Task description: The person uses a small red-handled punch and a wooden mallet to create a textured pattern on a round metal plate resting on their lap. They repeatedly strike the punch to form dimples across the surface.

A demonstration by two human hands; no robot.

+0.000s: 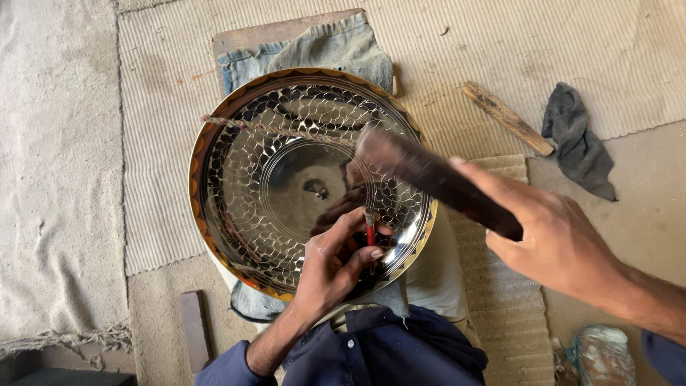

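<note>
one patterned metal plate (286,179) centre, on denim cloth (321,50) | left hand (332,264) fingers pinch one red-handled punch (370,230) at plate's near-right rim | right hand (564,243) fingers grip one hammer (429,175) | one wooden stick (507,118), one grey rag (579,139) far right

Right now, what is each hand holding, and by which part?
The right hand grips a dark wooden-handled hammer near the handle's end. The left hand pinches a small red-banded punch by its shaft, upright on the shiny patterned round metal plate.
</note>
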